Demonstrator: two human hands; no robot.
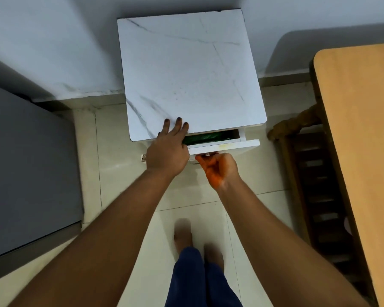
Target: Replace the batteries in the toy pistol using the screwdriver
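A small white cabinet with a marble-patterned top point(191, 74) stands against the wall. Its top drawer point(228, 145) is pulled out a little, and something green point(208, 137) shows in the gap. My left hand point(167, 149) rests flat on the front edge of the cabinet top with fingers straight. My right hand point(216, 168), stained orange, has its fingers curled under the drawer front, gripping it. No toy pistol, screwdriver or batteries are visible.
A grey surface point(29, 169) lies to the left. A wooden table point(361, 140) with a wooden chair point(315, 185) under it stands to the right. Pale floor tiles point(122, 187) and my bare feet point(182, 234) are below.
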